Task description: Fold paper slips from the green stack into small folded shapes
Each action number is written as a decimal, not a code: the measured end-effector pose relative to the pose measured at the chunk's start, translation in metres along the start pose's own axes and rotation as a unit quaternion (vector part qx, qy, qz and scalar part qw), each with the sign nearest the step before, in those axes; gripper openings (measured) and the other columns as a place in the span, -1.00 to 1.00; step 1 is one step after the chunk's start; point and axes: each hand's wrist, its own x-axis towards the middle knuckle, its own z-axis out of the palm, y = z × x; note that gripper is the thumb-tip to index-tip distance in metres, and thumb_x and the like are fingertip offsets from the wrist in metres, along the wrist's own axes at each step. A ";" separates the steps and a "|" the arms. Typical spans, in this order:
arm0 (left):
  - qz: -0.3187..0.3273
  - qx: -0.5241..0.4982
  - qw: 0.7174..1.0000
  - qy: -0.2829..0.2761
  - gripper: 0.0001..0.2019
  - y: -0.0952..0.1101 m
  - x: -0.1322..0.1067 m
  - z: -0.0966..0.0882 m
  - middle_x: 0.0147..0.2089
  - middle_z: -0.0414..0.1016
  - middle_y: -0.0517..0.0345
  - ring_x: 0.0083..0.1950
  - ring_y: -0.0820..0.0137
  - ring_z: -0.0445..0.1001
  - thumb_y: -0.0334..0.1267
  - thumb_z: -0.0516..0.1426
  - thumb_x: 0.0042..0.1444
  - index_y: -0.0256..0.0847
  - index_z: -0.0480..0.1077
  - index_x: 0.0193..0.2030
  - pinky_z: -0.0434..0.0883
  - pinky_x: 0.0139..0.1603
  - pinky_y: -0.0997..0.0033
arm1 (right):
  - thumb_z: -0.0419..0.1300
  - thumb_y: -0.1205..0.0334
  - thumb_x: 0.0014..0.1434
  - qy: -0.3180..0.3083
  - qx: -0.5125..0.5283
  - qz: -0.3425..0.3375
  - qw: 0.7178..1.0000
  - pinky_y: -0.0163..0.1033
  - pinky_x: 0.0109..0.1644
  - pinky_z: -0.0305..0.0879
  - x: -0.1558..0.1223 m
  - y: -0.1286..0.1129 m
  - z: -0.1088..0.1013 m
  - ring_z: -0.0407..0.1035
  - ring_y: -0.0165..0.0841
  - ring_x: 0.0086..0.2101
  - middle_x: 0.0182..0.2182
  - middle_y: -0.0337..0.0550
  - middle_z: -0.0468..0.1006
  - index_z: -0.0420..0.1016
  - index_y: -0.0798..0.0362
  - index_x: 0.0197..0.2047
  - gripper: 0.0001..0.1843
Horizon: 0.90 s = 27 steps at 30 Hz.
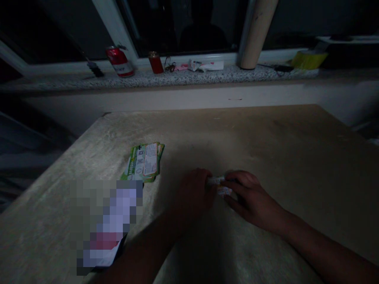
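Orientation: take the small printed piece point(224, 191) as dial centre, with twelve o'clock toward the window. It sits between your hands, low over the table point(266, 146). Your left hand point(197, 191) has its fingers curled onto the piece's left end; your right hand point(247, 193) grasps the opposite end, thumb below and fingers above. This two-sided hold presumably keeps so small an item steady and square to you. Shadow hides the exact finger contact on the left.

At ten o'clock, a stack of green cards point(145, 161) lies slightly fanned, probably set aside within easy reach of your left hand. At eight o'clock rests a phone-like device point(118, 225), likely placed there to stay visible past your forearm.

Labels: the top card bears a white text panel and square code-like blocks; its print is too small to read. Your printed piece carries similarly illegible lines. On the windowsill point(189, 81), at eleven o'clock, a red can point(118, 61) shows pale, unreadable lettering.
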 end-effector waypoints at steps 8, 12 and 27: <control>0.017 0.099 0.995 -0.022 -0.64 0.010 -0.001 -0.003 -0.09 0.48 -0.01 0.00 0.10 0.43 0.01 0.33 0.08 -0.19 0.43 -0.14 0.40 0.07 0.06 | 0.27 0.25 0.24 -0.010 0.016 0.021 1.000 0.11 0.21 0.29 0.000 0.001 -0.001 0.34 -0.07 0.11 0.08 0.03 0.49 0.38 -0.01 0.24 -0.50; 0.013 0.101 0.994 -0.037 -0.67 0.009 0.001 -0.006 -0.10 0.48 -0.02 -0.01 0.10 0.44 0.03 0.33 0.11 -0.18 0.44 -0.20 0.41 0.03 0.07 | 0.26 0.27 0.26 -0.010 0.012 0.017 1.000 0.11 0.21 0.29 0.000 0.000 -0.001 0.34 -0.09 0.10 0.08 0.00 0.49 0.38 -0.04 0.24 -0.52; -0.050 0.075 0.991 -0.097 -0.84 -0.002 0.020 -0.029 -0.25 0.57 0.09 -0.24 0.26 0.53 -0.15 0.26 0.20 -0.19 0.55 -0.29 0.38 -0.23 0.29 | 0.25 0.24 0.25 -0.001 0.004 0.036 0.999 0.13 0.19 0.31 0.001 -0.001 -0.001 0.38 -0.07 0.10 0.09 0.02 0.51 0.42 -0.03 0.18 -0.58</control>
